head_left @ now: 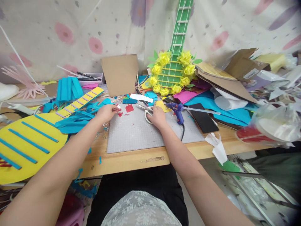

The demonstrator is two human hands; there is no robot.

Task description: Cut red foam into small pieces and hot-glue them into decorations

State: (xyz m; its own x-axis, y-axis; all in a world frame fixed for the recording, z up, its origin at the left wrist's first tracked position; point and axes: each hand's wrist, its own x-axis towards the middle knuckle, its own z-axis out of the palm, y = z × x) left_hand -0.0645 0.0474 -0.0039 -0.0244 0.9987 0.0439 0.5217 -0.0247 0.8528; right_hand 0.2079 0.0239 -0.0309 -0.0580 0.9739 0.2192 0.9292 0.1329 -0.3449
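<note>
My right hand [157, 116] is closed around the handles of a pair of scissors [149, 116], whose blades point up and left over the grey cutting mat [131, 138]. At the mat's upper left edge is my left hand [107, 113], its fingers drawn together; what they pinch, if anything, is too small to make out. Small red scraps [120, 114] lie right by those fingertips. Between the two hands rests a larger red piece [129, 108]. A yellow piece [164, 106] lies just behind my right hand, and a blue glue gun [177, 112] lies to its right.
A green guitar shape with yellow flowers [172, 73] stands at the back beside a cardboard sheet [120, 75]. On the left lies a yellow guitar shape [30, 141] with blue strips. A black phone [203, 117], blue sheets [225, 110] and a red-and-white tub [254, 135] fill the right.
</note>
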